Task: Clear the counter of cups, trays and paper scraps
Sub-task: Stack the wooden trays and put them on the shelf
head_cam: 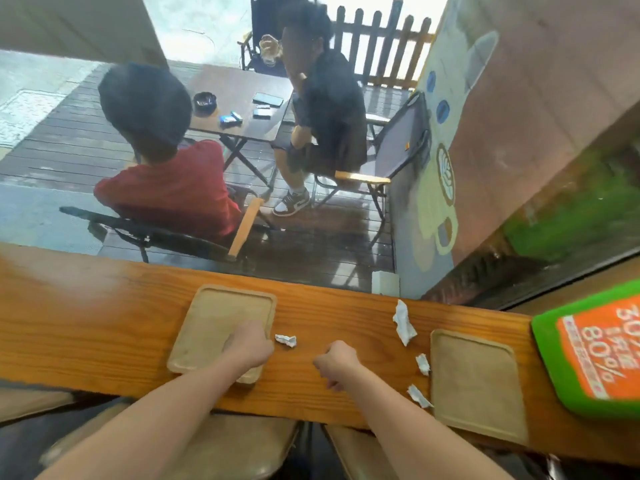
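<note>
Head view. The left hand (247, 342) rests on the near right corner of the pale rectangular wooden tray on the left (207, 320); the fingers curl down over the tray's right edge, but whether they actually grip it cannot be told, since the back of the hand hides them. The right hand (334, 363) is closed into a loose fist on the bare orange-brown wooden counter (104, 323), and nothing can be seen held in it.

Between the two hands lies a small crumpled white paper scrap (286, 340), just beside the left hand and a little farther from the right; it is a compact wad with no marked long axis, and the left hand is the nearer.

To the right of the right hand, three more white scraps run in a line toward the near edge: a long twisted strip (403, 322), its long axis running away from the viewer, a small torn piece (422, 363), and a flat torn piece (419, 395) touching or almost touching the second pale wooden tray (478, 386). These lie on the right hand's side.

Both trays are empty, and no cup is visible on the counter. A green-and-orange printed sign (588, 348) lies at the far right.
</note>
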A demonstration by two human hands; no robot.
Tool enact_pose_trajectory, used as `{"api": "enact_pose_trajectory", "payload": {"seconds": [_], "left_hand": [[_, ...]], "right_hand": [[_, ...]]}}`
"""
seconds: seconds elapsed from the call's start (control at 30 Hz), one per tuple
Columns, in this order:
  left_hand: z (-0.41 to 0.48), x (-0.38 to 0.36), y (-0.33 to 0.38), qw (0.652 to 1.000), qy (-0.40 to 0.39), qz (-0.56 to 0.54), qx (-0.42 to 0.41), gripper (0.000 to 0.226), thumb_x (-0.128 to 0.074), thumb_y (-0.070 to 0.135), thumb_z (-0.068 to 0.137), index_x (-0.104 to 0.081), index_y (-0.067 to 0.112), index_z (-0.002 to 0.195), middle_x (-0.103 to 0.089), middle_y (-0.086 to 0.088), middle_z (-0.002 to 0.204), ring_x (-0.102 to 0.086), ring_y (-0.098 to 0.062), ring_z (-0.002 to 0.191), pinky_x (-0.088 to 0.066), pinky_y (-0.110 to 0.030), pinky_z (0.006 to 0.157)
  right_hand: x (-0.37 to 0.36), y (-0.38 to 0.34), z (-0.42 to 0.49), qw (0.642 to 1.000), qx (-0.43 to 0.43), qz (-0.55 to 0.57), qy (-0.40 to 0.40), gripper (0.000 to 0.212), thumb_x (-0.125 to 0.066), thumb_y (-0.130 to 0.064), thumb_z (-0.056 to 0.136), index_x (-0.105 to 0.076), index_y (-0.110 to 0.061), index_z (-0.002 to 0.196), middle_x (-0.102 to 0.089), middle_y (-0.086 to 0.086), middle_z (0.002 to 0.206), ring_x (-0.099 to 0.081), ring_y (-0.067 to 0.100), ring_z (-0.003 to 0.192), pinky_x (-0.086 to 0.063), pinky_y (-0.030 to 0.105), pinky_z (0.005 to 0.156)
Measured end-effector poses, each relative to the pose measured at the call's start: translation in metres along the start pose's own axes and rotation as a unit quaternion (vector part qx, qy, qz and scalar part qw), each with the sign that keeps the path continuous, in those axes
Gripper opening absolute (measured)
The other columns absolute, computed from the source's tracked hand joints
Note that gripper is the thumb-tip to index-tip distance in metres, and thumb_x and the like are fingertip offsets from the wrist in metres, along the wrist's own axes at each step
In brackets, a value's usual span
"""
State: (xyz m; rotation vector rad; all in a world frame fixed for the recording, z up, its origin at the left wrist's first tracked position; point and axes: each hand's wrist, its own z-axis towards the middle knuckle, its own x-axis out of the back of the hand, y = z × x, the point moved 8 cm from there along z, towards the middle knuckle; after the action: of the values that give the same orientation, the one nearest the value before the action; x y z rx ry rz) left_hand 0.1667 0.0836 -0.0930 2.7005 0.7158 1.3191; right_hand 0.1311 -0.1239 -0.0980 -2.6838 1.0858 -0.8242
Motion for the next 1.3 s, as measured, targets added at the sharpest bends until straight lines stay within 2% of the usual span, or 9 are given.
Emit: {"api": "enact_pose_trajectory", "payload": {"seconds": [0.13, 0.33, 0.4, 0.53, 0.6, 0.77, 0.9, 1.03, 1.3], "left_hand": [[-0.01, -0.04, 0.094, 0.996, -0.027, 0.034, -0.073, 0.016, -0.054, 0.027, 0.086, -0.064, 0.016, 0.094, -0.068, -0.007, 0.098, -0.064, -0.028, 0.092, -0.055, -0.036, 0.076], [-0.042, -0.126, 0.223, 0.99, -0.077, 0.033, -0.116, 0.01, -0.059, 0.031, 0.085, -0.061, 0.022, 0.085, -0.066, 0.001, 0.088, -0.061, -0.016, 0.074, -0.052, -0.03, 0.059], [-0.056, -0.155, 0.262, 0.987, -0.098, 0.015, -0.124, 0.009, -0.059, 0.026, 0.084, -0.066, 0.02, 0.084, -0.068, 0.002, 0.083, -0.063, -0.014, 0.073, -0.057, -0.032, 0.063], [-0.078, -0.198, 0.318, 0.983, -0.122, -0.01, -0.138, 0.014, -0.057, 0.025, 0.088, -0.066, 0.017, 0.08, -0.068, 0.001, 0.08, -0.065, -0.015, 0.075, -0.059, -0.035, 0.071], [-0.082, -0.211, 0.33, 0.985, -0.114, -0.008, -0.126, 0.008, -0.056, 0.02, 0.088, -0.063, 0.015, 0.087, -0.066, -0.004, 0.093, -0.064, -0.019, 0.083, -0.059, -0.036, 0.077], [-0.076, -0.227, 0.33, 0.992, -0.095, 0.029, -0.073, 0.051, -0.057, 0.024, 0.086, -0.047, 0.003, 0.132, -0.048, -0.017, 0.134, -0.052, -0.035, 0.121, -0.048, -0.039, 0.095], [-0.07, -0.234, 0.324, 0.994, -0.1, 0.001, -0.041, 0.059, -0.059, 0.024, 0.088, -0.041, 0.0, 0.138, -0.051, -0.017, 0.133, -0.052, -0.032, 0.119, -0.046, -0.034, 0.088], [-0.072, -0.242, 0.322, 0.994, -0.107, -0.036, -0.009, 0.04, -0.056, 0.024, 0.089, -0.052, 0.0, 0.122, -0.057, -0.007, 0.099, -0.055, -0.021, 0.084, -0.046, -0.03, 0.066], [-0.079, -0.245, 0.312, 0.973, -0.075, -0.189, 0.112, 0.062, -0.062, 0.028, 0.085, -0.042, 0.005, 0.14, -0.056, -0.015, 0.134, -0.054, -0.034, 0.122, -0.047, -0.039, 0.092]], "right_hand": [[0.066, 0.072, -0.005, 0.996, -0.012, 0.017, 0.086, 0.023, -0.054, -0.021, 0.094, -0.063, -0.008, 0.111, -0.063, 0.007, 0.106, -0.061, 0.021, 0.085, -0.052, 0.031, 0.067], [0.145, 0.208, -0.015, 0.985, -0.076, 0.058, 0.145, 0.025, -0.055, -0.023, 0.091, -0.062, -0.011, 0.112, -0.062, 0.006, 0.104, -0.057, 0.022, 0.09, -0.052, 0.032, 0.078], [0.17, 0.252, -0.016, 0.982, -0.098, 0.052, 0.152, 0.027, -0.058, -0.027, 0.093, -0.063, -0.01, 0.113, -0.061, 0.004, 0.099, -0.059, 0.024, 0.091, -0.05, 0.031, 0.073], [0.207, 0.321, -0.012, 0.979, -0.114, 0.051, 0.162, 0.03, -0.057, -0.03, 0.093, -0.063, -0.01, 0.114, -0.064, 0.008, 0.119, -0.062, 0.026, 0.101, -0.05, 0.031, 0.075], [0.218, 0.343, -0.006, 0.977, -0.112, 0.064, 0.17, 0.031, -0.059, -0.028, 0.092, -0.064, -0.01, 0.117, -0.066, 0.01, 0.12, -0.063, 0.028, 0.106, -0.054, 0.033, 0.083], [0.226, 0.364, 0.004, 0.973, -0.126, 0.088, 0.172, 0.045, -0.06, -0.024, 0.09, -0.054, -0.004, 0.13, -0.055, 0.017, 0.134, -0.057, 0.034, 0.121, -0.051, 0.039, 0.095], [0.221, 0.368, 0.01, 0.975, -0.122, 0.097, 0.158, 0.057, -0.061, -0.023, 0.092, -0.042, -0.005, 0.143, -0.045, 0.016, 0.143, -0.049, 0.033, 0.129, -0.047, 0.04, 0.104], [0.216, 0.373, 0.018, 0.978, -0.115, 0.107, 0.135, 0.06, -0.06, -0.024, 0.095, -0.037, -0.005, 0.147, -0.039, 0.016, 0.15, -0.043, 0.033, 0.136, -0.044, 0.042, 0.109], [0.203, 0.387, 0.029, 0.941, -0.118, 0.302, 0.095, 0.073, -0.065, -0.026, 0.092, -0.029, -0.006, 0.152, -0.036, 0.014, 0.155, -0.039, 0.035, 0.139, -0.04, 0.047, 0.112]]}}
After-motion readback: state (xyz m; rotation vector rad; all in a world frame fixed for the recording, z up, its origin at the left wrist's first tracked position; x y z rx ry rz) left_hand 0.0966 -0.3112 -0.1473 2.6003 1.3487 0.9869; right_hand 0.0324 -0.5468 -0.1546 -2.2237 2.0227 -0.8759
